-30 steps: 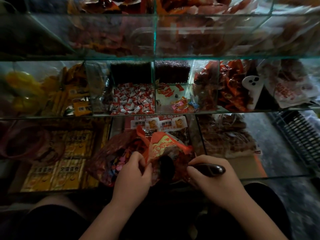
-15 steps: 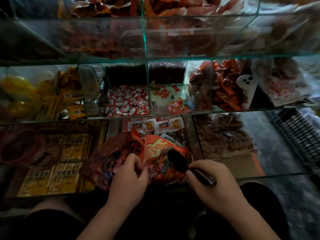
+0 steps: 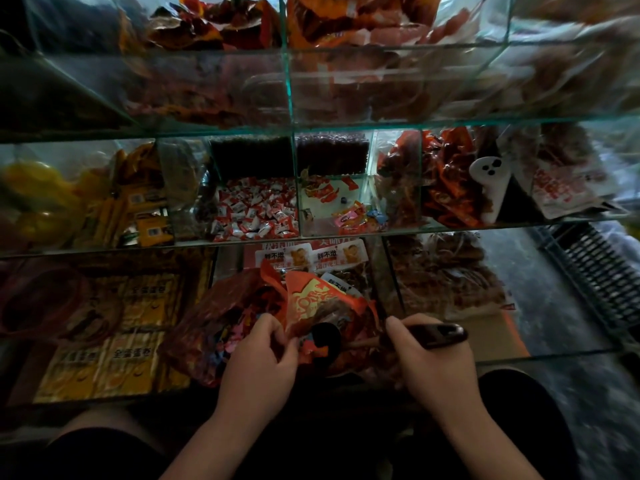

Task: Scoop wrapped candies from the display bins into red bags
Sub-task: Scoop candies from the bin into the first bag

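Observation:
A red bag point(image 3: 311, 299) with gold print lies open on the lowest glass bin, partly filled with wrapped candies. My left hand point(image 3: 258, 365) pinches the bag's mouth edge and holds it open. My right hand point(image 3: 429, 362) grips the dark handle of a scoop point(image 3: 327, 337), whose round bowl sits at the bag's opening. A second red translucent bag point(image 3: 221, 327) of mixed candies lies just left of it. Red-and-white wrapped candies point(image 3: 258, 211) fill a middle-shelf bin.
Glass shelves point(image 3: 346, 233) divide the display into bins: yellow packets point(image 3: 131, 202) at left, a nearly bare bin with a few pink candies point(image 3: 349, 218), red snack packs point(image 3: 446, 181) at right. A black wire rack point(image 3: 595, 271) stands at far right on the grey floor.
The scoop's bowl rose out of the bag half a second ago, then dipped back to the bag's mouth. My left hand kept its hold on the bag's edge.

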Demonstrator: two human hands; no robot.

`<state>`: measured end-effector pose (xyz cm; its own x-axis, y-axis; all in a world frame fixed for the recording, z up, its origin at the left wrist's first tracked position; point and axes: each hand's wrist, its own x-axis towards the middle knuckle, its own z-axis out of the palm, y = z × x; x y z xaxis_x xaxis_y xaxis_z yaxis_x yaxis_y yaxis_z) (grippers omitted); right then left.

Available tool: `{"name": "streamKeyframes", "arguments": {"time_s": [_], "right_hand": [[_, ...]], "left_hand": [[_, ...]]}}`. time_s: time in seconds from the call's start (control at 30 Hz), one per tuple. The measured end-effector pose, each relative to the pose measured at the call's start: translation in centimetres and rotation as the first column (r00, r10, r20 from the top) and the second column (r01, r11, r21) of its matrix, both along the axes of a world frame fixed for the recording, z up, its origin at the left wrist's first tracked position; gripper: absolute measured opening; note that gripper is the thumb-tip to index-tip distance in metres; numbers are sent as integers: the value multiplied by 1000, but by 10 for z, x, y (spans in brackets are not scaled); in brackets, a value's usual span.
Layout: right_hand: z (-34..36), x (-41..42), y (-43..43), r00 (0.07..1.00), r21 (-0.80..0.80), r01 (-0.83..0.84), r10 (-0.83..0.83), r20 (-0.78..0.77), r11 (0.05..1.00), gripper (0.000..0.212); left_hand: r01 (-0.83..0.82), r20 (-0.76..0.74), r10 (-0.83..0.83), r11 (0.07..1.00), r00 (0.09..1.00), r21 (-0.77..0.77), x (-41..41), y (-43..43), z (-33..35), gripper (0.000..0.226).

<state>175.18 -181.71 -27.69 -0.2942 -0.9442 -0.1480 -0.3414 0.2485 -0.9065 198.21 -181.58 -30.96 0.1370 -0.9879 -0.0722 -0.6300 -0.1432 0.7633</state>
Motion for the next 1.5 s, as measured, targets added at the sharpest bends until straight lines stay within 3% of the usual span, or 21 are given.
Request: {"name": "streamKeyframes", "arguments": {"time_s": [0.23, 0.4, 0.6, 0.67, 0.7, 0.77, 0.83, 0.93, 1.0, 1.1, 1.27, 1.4, 1.5], "right_hand": [[-1, -11, 7, 962, 61, 99, -111, 247, 993, 26], [-3, -22, 14, 944, 35, 115, -120, 306, 993, 25], [-4, -15, 16, 982, -50, -2, 11, 189, 999, 20], [-4, -9, 14, 992, -127, -121, 126, 28, 984, 21], [-5, -7, 14, 967, -189, -241, 219, -131, 952, 17], [-8, -4, 16, 826, -197, -487, 375, -421, 851, 4], [-10, -4, 15, 737, -98, -569, 454, -500, 816, 13], [-9, -5, 9, 721, -52, -599, 510, -470, 799, 15], [-9, -3, 3, 825, -75, -513, 467, -318, 855, 15], [-15, 6, -2, 976, -54, -209, 204, -81, 976, 21], [-18, 3, 7, 999, -130, -14, 9, -42, 991, 14], [-16, -10, 9, 980, -16, 151, -147, 137, 988, 23], [-7, -21, 12, 962, 19, 231, -231, 148, 973, 30]], "left_hand": [[-21, 33, 22, 999, 999, -33, 4, 2, 2, 33], [-47, 11, 47, 999, 999, -26, 8, 4, 3, 33], [-39, -60, 38, 999, 997, -13, 8, 6, 1, 32], [-34, -56, 33, 999, 998, -14, 9, 6, 0, 32], [-33, -45, 32, 999, 998, -21, 9, 6, 0, 32], [-31, -33, 29, 999, 999, -36, 11, 7, 0, 33], [-20, -42, 18, 999, 999, -41, 12, 8, -1, 34], [-9, -48, 6, 998, 999, -59, 12, 10, -2, 35], [-21, -41, 18, 997, 999, -75, 10, 11, -3, 35], [-26, -31, 23, 996, 999, -80, 8, 11, -4, 36], [-7, -30, 5, 997, 1000, -72, 12, 10, -7, 35], [-6, -23, 5, 997, 1000, -72, 12, 9, -7, 34], [5, -36, -8, 998, 999, -68, 10, 8, -7, 33]]}}
